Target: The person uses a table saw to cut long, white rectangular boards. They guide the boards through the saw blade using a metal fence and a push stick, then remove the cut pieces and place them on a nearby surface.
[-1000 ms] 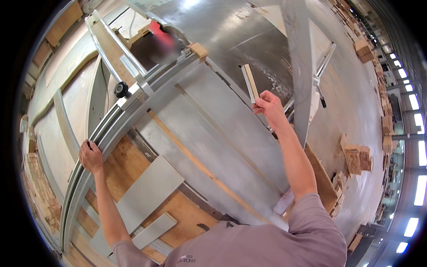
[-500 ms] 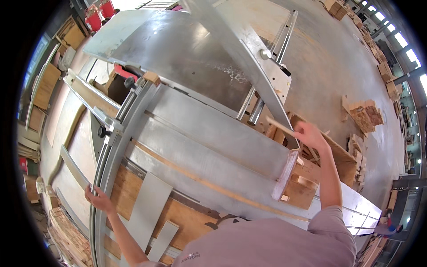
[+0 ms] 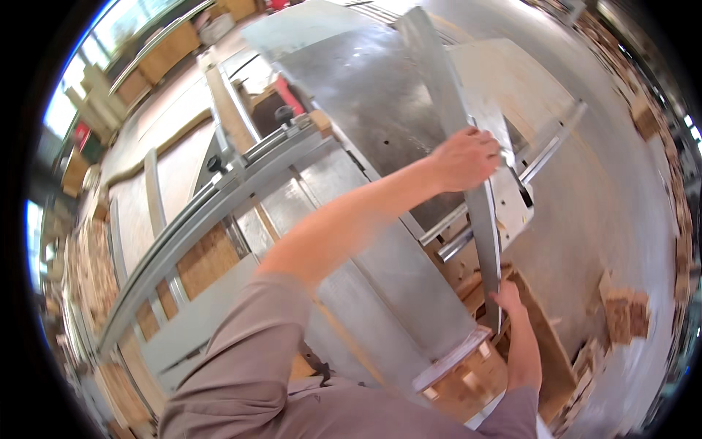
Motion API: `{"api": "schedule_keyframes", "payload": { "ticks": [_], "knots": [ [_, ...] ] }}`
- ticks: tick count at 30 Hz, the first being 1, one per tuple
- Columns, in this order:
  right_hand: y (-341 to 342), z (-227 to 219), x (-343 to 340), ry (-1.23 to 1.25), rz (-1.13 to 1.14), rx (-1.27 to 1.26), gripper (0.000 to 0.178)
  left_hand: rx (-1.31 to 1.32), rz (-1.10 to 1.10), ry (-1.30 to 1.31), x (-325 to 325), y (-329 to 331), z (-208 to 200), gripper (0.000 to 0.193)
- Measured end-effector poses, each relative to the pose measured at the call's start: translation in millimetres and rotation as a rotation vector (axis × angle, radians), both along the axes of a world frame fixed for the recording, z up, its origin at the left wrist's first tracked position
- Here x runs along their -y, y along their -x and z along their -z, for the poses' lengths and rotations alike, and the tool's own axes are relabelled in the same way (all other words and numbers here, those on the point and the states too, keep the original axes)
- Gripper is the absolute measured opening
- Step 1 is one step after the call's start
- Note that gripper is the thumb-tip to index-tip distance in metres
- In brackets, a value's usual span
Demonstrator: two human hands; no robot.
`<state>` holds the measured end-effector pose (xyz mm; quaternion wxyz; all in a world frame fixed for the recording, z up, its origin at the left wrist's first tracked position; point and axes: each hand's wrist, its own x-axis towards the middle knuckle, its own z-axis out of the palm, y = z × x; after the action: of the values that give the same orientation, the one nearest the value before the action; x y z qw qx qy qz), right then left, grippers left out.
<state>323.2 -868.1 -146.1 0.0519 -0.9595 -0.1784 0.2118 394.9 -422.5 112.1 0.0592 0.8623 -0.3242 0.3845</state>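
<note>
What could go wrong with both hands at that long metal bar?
The right hand could get pinched if the long metal bar shifts, because it's at the bar's near end. The left hand is farther up the bar, with the left arm stretched across the gray metal table, so leaning too far might upset balance.

Wide grey floor (image 3: pixel 578 234), bright windows (image 3: pixel 61 111) upper left, timber stacks (image 3: pixel 627 316) at right.

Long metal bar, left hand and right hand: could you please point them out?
Long metal bar (image 3: pixel 484 223): head view, its lower length.
Left hand (image 3: pixel 468 159): head view, back of hand.
Right hand (image 3: pixel 508 297): head view, middle of hand.
</note>
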Motion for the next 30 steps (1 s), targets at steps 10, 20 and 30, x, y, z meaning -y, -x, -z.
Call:
{"api": "schedule_keyframes", "payload": {
  "ticks": [10, 20, 30],
  "knots": [
    [14, -8, 16, -0.005, -0.026, 0.100, 0.021, -0.068, -0.021, 0.013, 13, -56, 48, 0.028],
    [3, -89, 1, -0.008, -0.090, 0.216, 0.022, -0.216, -0.202, 0.202, -62, -89, 102, 0.026],
    [9, -130, -8, 0.014, -0.079, 0.255, 0.025, -0.461, -0.258, 0.286, -86, -109, 154, 0.029]
  ]
}}
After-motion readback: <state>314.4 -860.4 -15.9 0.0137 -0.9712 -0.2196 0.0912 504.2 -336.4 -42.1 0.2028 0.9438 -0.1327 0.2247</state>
